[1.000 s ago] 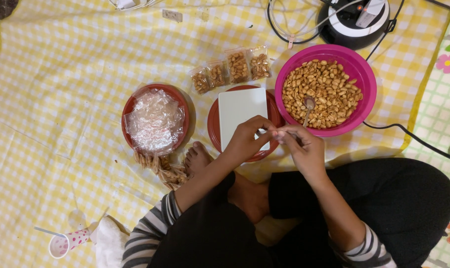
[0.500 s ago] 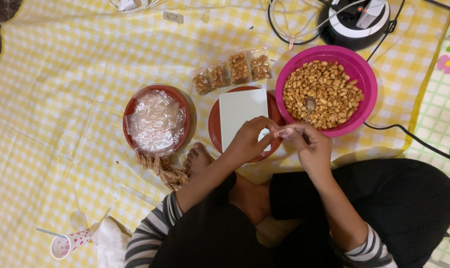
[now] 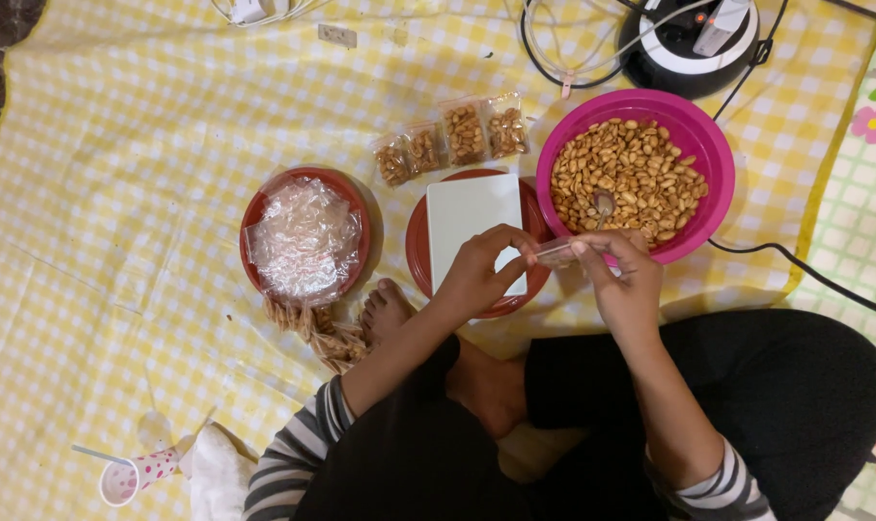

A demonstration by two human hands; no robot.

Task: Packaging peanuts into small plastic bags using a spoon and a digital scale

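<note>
My left hand (image 3: 476,272) and my right hand (image 3: 619,280) both pinch a small clear plastic bag (image 3: 556,254), held between them just in front of the pink bowl (image 3: 710,154). The bowl is full of roasted nuts (image 3: 631,174) and has a spoon (image 3: 604,205) stuck in them. Under my left hand a white rectangular scale (image 3: 467,217) rests on a red plate (image 3: 417,246). Several filled small bags of nuts (image 3: 449,138) lie in a row behind that plate.
A second red plate (image 3: 256,203) to the left holds a heap of empty clear bags (image 3: 305,241). A yellow checked cloth (image 3: 148,145) covers the floor. Cables and a round black device (image 3: 694,43) lie at the back right. A dotted paper cup (image 3: 129,477) lies near left.
Both hands with the small bag have shifted slightly toward the pink bowl; my fingers have worked along the bag's edge.
</note>
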